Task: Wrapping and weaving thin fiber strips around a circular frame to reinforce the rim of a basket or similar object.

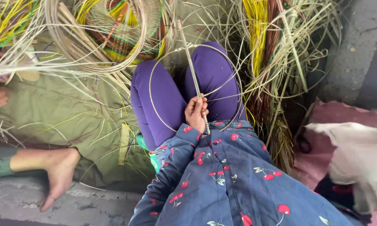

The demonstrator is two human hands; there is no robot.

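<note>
Her left hand (196,113) grips one thin stick (192,77) across one cane hoop (195,88), right hand unseen, amid strewn reeds (276,50), one half-woven basket (113,29) and someone's bare foot (58,171).

Lap open, cane hoop (155,71) around knees, reed bundles (272,54) crowding right

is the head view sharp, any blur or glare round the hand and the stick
Head view: soft, even daylight, no glare and only faint shadows; the left hand and the thin stick it grips are fairly sharp; the pale cloth at the right edge is smeared; the wire hoop reads clearly against purple trousers.
</note>
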